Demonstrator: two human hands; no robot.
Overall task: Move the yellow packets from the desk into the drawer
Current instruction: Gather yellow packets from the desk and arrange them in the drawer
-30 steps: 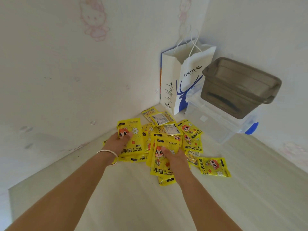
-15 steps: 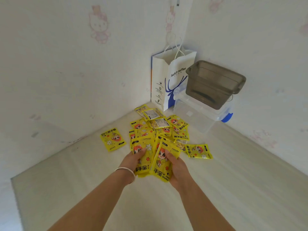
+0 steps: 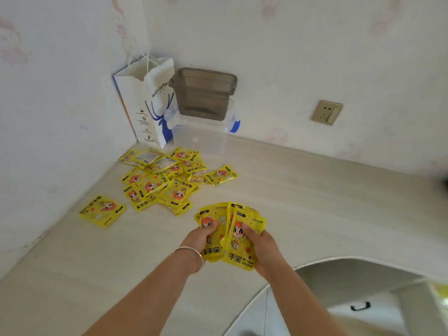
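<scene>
Both hands hold fanned stacks of glossy yellow foil packets printed with a red-haired cartoon figure, above the pale wood-grain surface (image 3: 315,202). The left hand (image 3: 200,238), with a thin silver bangle (image 3: 191,257) at the wrist, grips one stack (image 3: 214,229): thumb across the front, the other fingers curled behind and hidden. The right hand (image 3: 263,248) grips the second stack (image 3: 242,241) the same way, thumb on the front face. The two stacks overlap at their inner edges.

The remaining yellow packets lie in a loose heap (image 3: 167,180) on the surface near the wall corner. One separate packet (image 3: 101,210) lies to the left of the heap.

Behind the heap stand a white paper bag with a blue deer print (image 3: 150,103) and a clear plastic box (image 3: 201,139) carrying a smoky-grey plastic tub (image 3: 203,93).
</scene>
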